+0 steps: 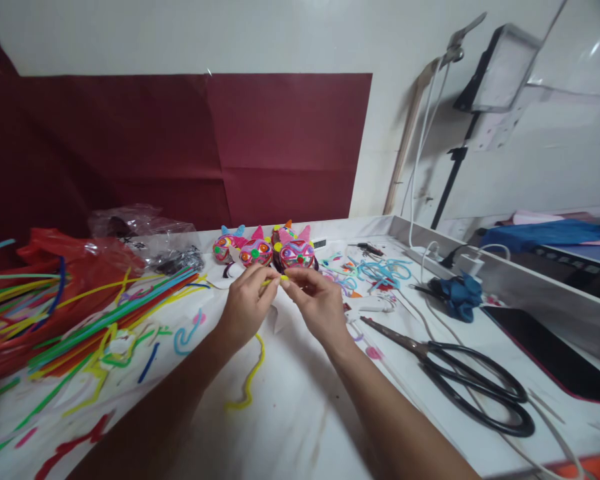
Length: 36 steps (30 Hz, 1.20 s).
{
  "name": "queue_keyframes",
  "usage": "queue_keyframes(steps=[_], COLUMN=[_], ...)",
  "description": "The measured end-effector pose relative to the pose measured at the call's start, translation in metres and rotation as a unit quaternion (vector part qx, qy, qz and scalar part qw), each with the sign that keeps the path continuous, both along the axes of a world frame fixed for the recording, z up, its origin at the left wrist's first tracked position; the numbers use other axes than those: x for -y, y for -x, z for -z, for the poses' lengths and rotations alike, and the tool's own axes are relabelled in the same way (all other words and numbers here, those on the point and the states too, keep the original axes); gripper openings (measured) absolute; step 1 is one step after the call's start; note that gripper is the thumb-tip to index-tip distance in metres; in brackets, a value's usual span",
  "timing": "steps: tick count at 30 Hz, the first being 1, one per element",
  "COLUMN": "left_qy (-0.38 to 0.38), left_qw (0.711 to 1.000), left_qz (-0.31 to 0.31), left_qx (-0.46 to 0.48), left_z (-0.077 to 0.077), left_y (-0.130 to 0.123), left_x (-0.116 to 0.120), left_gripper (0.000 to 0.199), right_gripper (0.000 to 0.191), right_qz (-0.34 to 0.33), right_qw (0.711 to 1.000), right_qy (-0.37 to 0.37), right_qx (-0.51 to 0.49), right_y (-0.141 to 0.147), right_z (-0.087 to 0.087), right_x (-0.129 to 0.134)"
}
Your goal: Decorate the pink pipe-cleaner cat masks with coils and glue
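Note:
My left hand [250, 293] and my right hand [317, 300] meet above the middle of the white table, each pinching a yellow pipe cleaner [283, 277] between thumb and fingers. From under my left hand a wavy yellow tail [253, 377] trails down toward the tabletop; whether it is the same piece is hidden. Just behind my hands stand several colourful animal heads with pointed ears, among them a pink-eared one [297, 252] and one with a green nose [256, 253].
Bundled pipe cleaners [115, 320] and a red plastic bag [45, 267] lie left. On the right are black-handled scissors [460, 373], a dark flat phone-like slab [555, 353], blue cloth [457, 297], cables and blue pipe cleaner scraps [385, 272]. A low rim [455, 267] edges the table.

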<state>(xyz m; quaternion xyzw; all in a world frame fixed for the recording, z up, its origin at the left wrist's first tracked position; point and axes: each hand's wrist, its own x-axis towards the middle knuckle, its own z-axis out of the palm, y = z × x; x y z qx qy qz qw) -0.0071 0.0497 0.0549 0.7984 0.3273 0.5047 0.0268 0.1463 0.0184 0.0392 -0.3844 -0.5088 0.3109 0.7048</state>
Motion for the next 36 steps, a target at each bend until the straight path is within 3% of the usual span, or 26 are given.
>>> queue_keyframes(steps=[3, 6, 9, 15, 18, 21, 25, 27, 31, 33, 36], left_qy=[-0.046, -0.056, -0.057, -0.152, -0.159, -0.103, 0.038, 0.130, 0.308, 0.335, 0.264], left_qw=[0.997, 0.996, 0.996, 0.987, 0.987, 0.995, 0.993, 0.976, 0.916, 0.905, 0.935], left_qz=[0.001, 0.002, 0.000, -0.003, -0.012, -0.016, -0.005, 0.018, 0.083, 0.100, 0.081], left_qx=[-0.057, -0.072, -0.068, -0.057, -0.032, 0.007, 0.109, 0.171, 0.244, 0.241, 0.221], left_z=[0.001, 0.003, 0.004, 0.005, 0.006, 0.005, 0.006, 0.006, 0.005, 0.004, 0.006], left_y=[0.002, 0.002, 0.002, 0.000, -0.002, -0.005, -0.010, -0.014, -0.018, -0.019, -0.017], left_x=[-0.001, -0.003, -0.004, -0.003, -0.002, 0.000, 0.001, 0.002, 0.003, 0.003, 0.000], left_gripper=[0.020, 0.023, 0.023, 0.022, 0.020, 0.019, 0.014, 0.011, 0.019, 0.023, 0.021], right_gripper=[0.014, 0.017, 0.018, 0.017, 0.021, 0.024, 0.026, 0.026, 0.027, 0.027, 0.026], right_qz=[0.045, 0.059, 0.063, 0.046, 0.030, 0.013, -0.018, -0.027, -0.031, -0.025, -0.009], right_qw=[0.987, 0.975, 0.977, 0.991, 0.997, 1.000, 0.997, 0.996, 0.995, 0.995, 0.995], right_qy=[-0.079, -0.099, -0.082, -0.021, -0.004, 0.012, 0.034, 0.042, 0.044, 0.040, 0.034], right_qx=[0.129, 0.190, 0.185, 0.122, 0.066, 0.007, -0.061, -0.074, -0.082, -0.085, -0.092], right_y=[-0.009, -0.013, -0.013, -0.006, 0.001, 0.008, 0.014, 0.014, 0.014, 0.014, 0.013], right_z=[-0.002, -0.002, 0.001, 0.004, 0.005, 0.005, 0.005, 0.005, 0.006, 0.007, 0.007], right_x=[0.001, 0.001, -0.001, -0.003, -0.002, -0.001, -0.001, -0.001, -0.002, -0.002, -0.002])
